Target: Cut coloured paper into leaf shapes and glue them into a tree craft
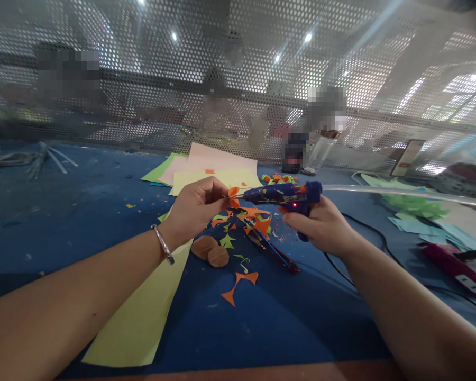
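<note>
My left hand [198, 206] pinches a small orange paper piece [234, 197] between thumb and fingers. A blue hot glue gun [283, 194] is gripped in my right hand [329, 225], its red light lit. The gun's metal nozzle points left and meets the orange paper, though I cannot tell whether glue is coming out. A long clear glue stick [381, 190] runs out of its rear. Beneath my hands lie orange and green paper scraps [257, 219], scissors [272, 246] and brown paper circles [210, 251].
A yellow-green paper strip [143, 312] lies under my left forearm. Coloured sheets [218, 159] are stacked at the back before a perforated metal screen [143, 79]. A clear bottle [321, 153] stands back right. On the right are a magenta power strip [456, 267] and a black cable [381, 238].
</note>
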The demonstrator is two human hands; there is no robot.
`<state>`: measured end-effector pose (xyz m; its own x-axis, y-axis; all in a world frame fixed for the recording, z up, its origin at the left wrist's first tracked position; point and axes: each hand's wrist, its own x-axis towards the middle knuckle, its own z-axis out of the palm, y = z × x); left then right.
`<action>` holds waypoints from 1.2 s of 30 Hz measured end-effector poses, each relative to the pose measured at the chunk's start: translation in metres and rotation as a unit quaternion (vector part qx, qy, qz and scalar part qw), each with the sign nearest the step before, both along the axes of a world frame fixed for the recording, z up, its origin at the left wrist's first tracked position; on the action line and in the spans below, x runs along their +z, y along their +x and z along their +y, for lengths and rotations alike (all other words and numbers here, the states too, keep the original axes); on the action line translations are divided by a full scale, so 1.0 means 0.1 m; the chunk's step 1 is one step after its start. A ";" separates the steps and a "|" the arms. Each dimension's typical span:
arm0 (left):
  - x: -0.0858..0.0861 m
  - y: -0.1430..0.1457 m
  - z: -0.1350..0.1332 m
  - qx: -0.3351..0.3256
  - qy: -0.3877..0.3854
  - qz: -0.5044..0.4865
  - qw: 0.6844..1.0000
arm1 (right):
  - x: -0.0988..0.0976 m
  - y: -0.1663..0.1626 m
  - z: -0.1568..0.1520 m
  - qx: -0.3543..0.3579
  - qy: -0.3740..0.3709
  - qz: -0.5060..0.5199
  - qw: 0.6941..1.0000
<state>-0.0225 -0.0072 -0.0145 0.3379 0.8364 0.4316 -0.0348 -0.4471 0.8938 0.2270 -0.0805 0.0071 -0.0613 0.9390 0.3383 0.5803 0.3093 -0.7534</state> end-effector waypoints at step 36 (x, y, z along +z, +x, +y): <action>0.09 0.01 -0.05 0.056 -0.051 -0.052 0.996 | -0.15 0.25 0.30 -0.035 -0.253 0.170 0.952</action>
<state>-0.0219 -0.0119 -0.0056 0.1967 0.9077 0.3706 -0.0849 -0.3608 0.9288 0.2525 -0.0507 -0.0077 0.0405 0.9848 -0.1687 0.2824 -0.1732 -0.9435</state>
